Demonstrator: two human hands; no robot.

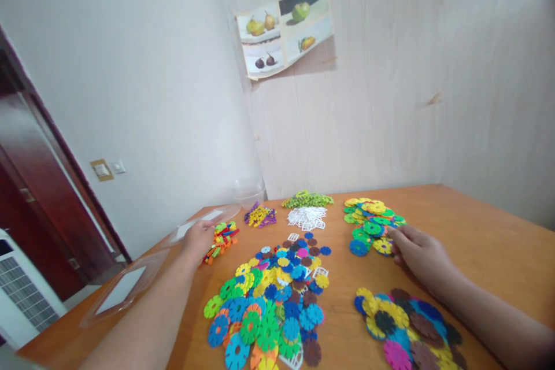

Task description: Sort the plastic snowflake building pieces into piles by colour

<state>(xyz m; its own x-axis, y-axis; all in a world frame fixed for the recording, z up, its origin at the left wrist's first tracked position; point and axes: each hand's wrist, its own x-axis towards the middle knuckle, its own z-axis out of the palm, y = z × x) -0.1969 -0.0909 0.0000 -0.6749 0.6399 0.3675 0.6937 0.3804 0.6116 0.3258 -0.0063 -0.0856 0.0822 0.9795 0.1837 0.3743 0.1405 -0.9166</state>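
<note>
My left hand (198,241) is at the left side of a pile of small red, orange and green plastic pieces (223,241); most of its fingers are hidden behind the back of the hand. My right hand (418,255) is closed, thumb and fingers together, at the right edge of a pile of green, yellow and blue notched discs (372,228). What it pinches, if anything, cannot be made out. Between the hands spreads a large mixed heap of notched discs (266,324), with some white lattice pieces among them. Nearer the right forearm lies another pile of notched discs (390,318).
Farther back on the wooden table (485,243) are purple and yellow pieces (260,215), white lattice pieces (307,217) and green pieces (307,199). A clear tub (249,192) stands by the wall. Clear lids with white labels (122,289) lie along the left edge.
</note>
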